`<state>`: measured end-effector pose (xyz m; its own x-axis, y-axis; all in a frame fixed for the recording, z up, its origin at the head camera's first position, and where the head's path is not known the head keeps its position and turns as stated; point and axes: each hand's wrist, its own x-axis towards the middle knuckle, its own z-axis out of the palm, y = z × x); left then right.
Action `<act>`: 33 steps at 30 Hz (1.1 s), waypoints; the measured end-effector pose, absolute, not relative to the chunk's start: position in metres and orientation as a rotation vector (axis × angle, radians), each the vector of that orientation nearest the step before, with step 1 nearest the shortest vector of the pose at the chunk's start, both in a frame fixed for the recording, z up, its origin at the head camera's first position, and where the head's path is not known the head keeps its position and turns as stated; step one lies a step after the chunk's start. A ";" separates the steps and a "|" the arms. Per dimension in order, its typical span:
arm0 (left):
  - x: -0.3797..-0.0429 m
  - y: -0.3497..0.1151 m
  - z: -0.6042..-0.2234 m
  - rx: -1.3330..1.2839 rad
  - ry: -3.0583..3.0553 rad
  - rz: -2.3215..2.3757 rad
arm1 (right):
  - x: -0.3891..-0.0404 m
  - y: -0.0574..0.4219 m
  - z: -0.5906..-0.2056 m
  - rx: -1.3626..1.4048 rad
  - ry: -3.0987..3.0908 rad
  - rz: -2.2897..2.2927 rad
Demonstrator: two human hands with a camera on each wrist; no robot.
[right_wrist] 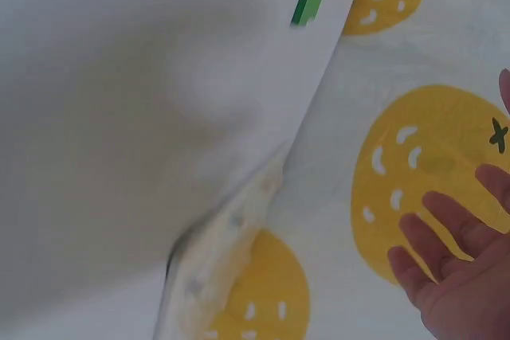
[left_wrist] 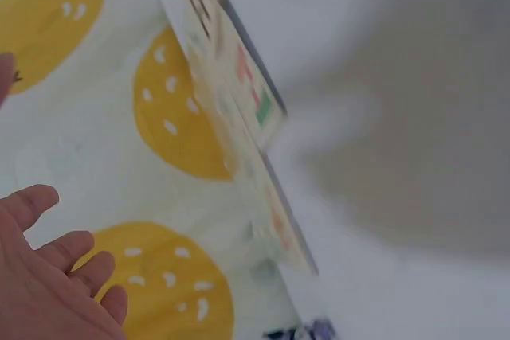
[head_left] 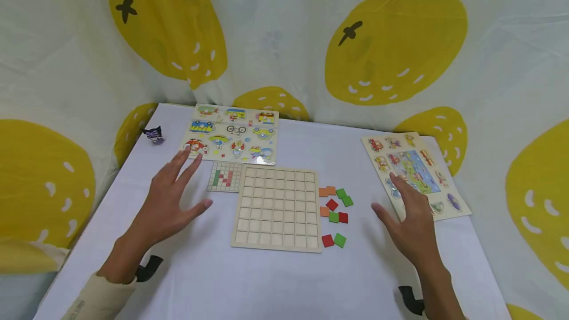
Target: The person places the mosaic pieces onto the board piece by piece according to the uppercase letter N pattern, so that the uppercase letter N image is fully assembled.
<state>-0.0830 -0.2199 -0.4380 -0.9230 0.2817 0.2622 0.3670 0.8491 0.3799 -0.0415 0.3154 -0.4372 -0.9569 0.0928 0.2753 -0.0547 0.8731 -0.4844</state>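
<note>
A square wooden grid board (head_left: 279, 207) lies at the middle of the table, its cells bare. Against its upper left corner rests a small pattern card (head_left: 224, 177) with green and red squares on a printed grid. Several red, green and orange square tiles (head_left: 332, 205) are scattered along the board's right side. My left hand (head_left: 166, 201) hovers left of the board, fingers spread, holding nothing. On the other side my right hand (head_left: 411, 221) is held in the air, fingers extended, between the tiles and a picture puzzle (head_left: 453, 211). Both wrist views show the palms without anything in them.
A vehicle puzzle board (head_left: 231, 135) lies at the back left, touching the pattern card's area. Near the left edge sits a small dark figurine (head_left: 154, 135). A fruit-printed curtain (head_left: 275, 38) hangs behind the white-covered table (head_left: 275, 285).
</note>
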 end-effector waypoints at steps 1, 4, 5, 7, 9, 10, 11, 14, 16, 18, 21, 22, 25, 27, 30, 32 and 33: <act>-0.081 -0.215 -0.439 -0.506 -2.817 -0.703 | -0.042 0.311 -0.438 -0.037 -2.733 0.789; -0.073 -0.200 -0.442 -0.501 -2.797 -0.870 | -0.046 0.299 -0.442 -0.053 -2.677 0.930; -0.070 -0.196 -0.444 -0.496 -2.796 -0.914 | -0.047 0.295 -0.444 -0.049 -2.662 0.958; -0.065 -0.187 -0.449 -0.484 -2.798 -0.989 | -0.051 0.288 -0.447 -0.019 -2.634 1.009; -0.059 -0.180 -0.455 -0.466 -2.811 -1.042 | -0.054 0.282 -0.451 0.015 -2.622 1.045; -0.057 -0.177 -0.458 -0.460 -2.818 -1.062 | -0.056 0.279 -0.453 0.036 -2.621 1.055; -0.055 -0.175 -0.462 -0.456 -2.821 -1.084 | -0.058 0.277 -0.455 0.054 -2.621 1.067; -0.051 -0.168 -0.471 -0.441 -2.831 -1.145 | -0.064 0.271 -0.460 0.097 -2.632 1.088; -0.049 -0.165 -0.476 -0.426 -2.835 -1.185 | -0.068 0.268 -0.462 0.113 -2.647 1.100; -0.048 -0.162 -0.480 -0.405 -2.848 -1.219 | -0.071 0.265 -0.465 0.125 -2.664 1.111; -0.047 -0.159 -0.486 -0.370 -2.874 -1.250 | -0.076 0.261 -0.469 0.134 -2.700 1.130; -0.047 -0.157 -0.488 -0.362 -2.880 -1.260 | -0.078 0.260 -0.470 0.135 -2.713 1.136; -0.046 -0.154 -0.493 -0.353 -2.897 -1.265 | -0.084 0.256 -0.471 0.132 -2.769 1.144; -0.045 -0.151 -0.497 -0.358 -2.908 -1.257 | -0.088 0.254 -0.472 0.117 -2.820 1.135; -0.045 -0.148 -0.501 -0.363 -2.926 -1.246 | -0.096 0.251 -0.472 0.083 -2.907 1.117; -0.045 -0.146 -0.502 -0.364 -2.944 -1.240 | -0.101 0.250 -0.472 0.071 -2.961 1.093; -0.045 -0.146 -0.503 -0.363 -2.952 -1.239 | -0.104 0.249 -0.472 0.064 -2.986 1.081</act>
<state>-0.0446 -0.1455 -0.5029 -0.9715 0.2369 0.0124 0.1747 0.6793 0.7127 -0.1039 0.2495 -0.4722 -0.9986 -0.0499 -0.0190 -0.0261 0.7675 -0.6405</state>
